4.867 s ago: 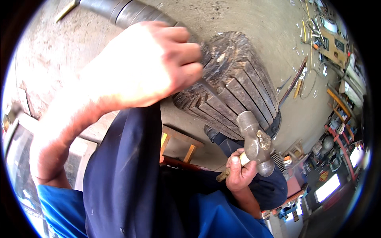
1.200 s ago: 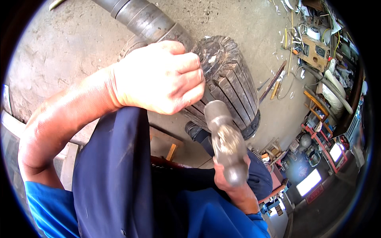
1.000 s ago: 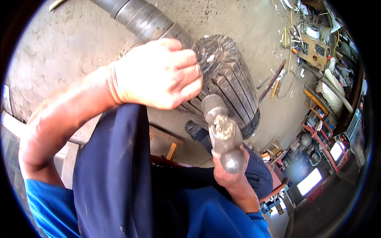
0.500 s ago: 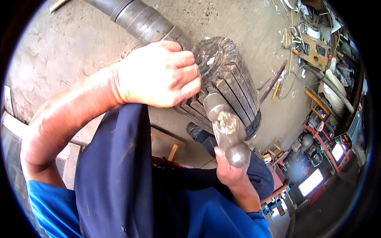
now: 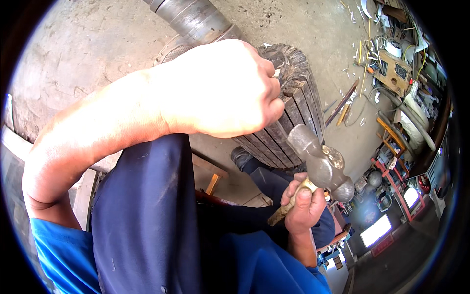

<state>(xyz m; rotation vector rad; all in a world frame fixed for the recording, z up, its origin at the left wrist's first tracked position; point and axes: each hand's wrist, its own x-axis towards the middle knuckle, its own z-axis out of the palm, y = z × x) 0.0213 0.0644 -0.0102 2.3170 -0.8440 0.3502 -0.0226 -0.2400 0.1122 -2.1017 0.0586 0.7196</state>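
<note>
My left hand (image 5: 223, 90) is curled closed, its back toward me, in front of the worn top of a dark wooden block (image 5: 296, 63) with deep vertical grooves. Whatever its fingers hold is hidden beneath the knuckles. In my right hand (image 5: 307, 206), a ball-peen hammer is gripped by its pale wooden handle (image 5: 284, 211). The grey steel hammer head (image 5: 323, 166) is raised in front of the block's near side, with its round end toward the lower right. Beyond my left hand, a thick grey metal tube (image 5: 198, 22) runs to the upper left.
My dark trouser leg (image 5: 144, 206) rises beside the block. A small wooden stool-like piece (image 5: 210, 166) stands behind it. On the floor at right lie a long dark bar (image 5: 342, 102), a hose (image 5: 416, 115), a wooden panel (image 5: 394, 71) and scattered scraps.
The hammer has swung to the right and turned, so its handle now shows in my right hand. My left hand has moved right and looks larger, still closed.
</note>
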